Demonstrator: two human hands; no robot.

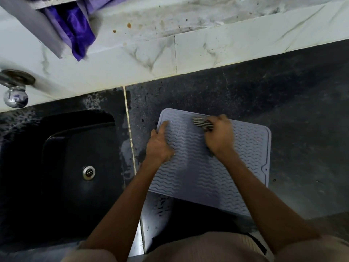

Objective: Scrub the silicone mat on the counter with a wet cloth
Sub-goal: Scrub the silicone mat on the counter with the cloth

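A pale lilac silicone mat (245, 148) with wavy ridges lies flat on the dark speckled counter (302, 110); its near edge hangs over the counter's front. My left hand (159, 143) presses on the mat's left edge, index finger stretched toward the far left corner. My right hand (220, 136) is over the mat's far middle, fingers closed on a striped black-and-white cloth (202, 124) that pokes out to the left and touches the mat. The hand is slightly blurred.
A black sink (75, 167) with a metal drain (88, 173) sits left of the mat, past a pale seam. A chrome tap (15, 87) sticks out of the stained white tiled wall (207, 50). Purple fabric (75, 29) hangs at top left.
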